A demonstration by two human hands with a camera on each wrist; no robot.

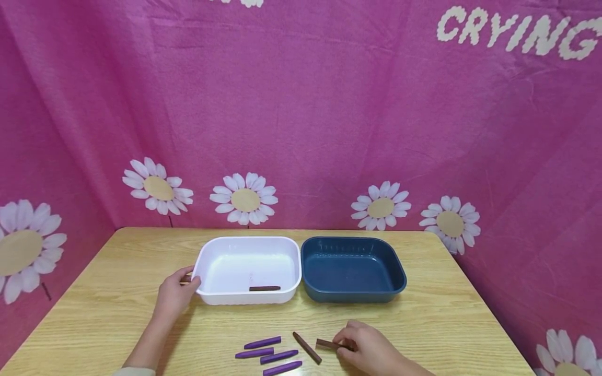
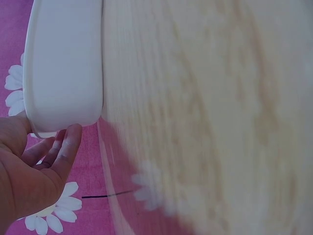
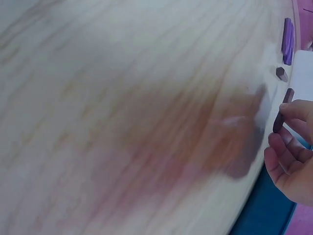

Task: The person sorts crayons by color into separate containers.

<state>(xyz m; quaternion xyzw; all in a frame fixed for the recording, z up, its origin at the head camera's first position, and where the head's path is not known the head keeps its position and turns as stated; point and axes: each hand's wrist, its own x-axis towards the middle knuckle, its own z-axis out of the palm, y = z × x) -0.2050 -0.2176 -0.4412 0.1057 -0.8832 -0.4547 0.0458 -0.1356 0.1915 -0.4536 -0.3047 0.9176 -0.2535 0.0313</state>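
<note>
My left hand point(image 1: 175, 293) holds the left end of a white plastic basin point(image 1: 244, 298), thumb over the rim and fingers against the outer wall. One brown crayon point(image 1: 265, 288) lies inside that basin near its front wall. Between thumb and fingertips, my right hand point(image 1: 369, 349) pinches another brown crayon point(image 1: 329, 344), also seen in the right wrist view. Just left of it, a third brown crayon point(image 1: 307, 348) lies slanted on the table. Several purple crayons, among them the rearmost purple crayon point(image 1: 262, 342), lie farther left.
A dark blue basin point(image 1: 354, 297) stands right beside the white one, with no crayon visible in it. Both rest on a wooden table point(image 1: 451, 318). Behind and at the sides hangs a pink cloth point(image 1: 301, 115) printed with daisies.
</note>
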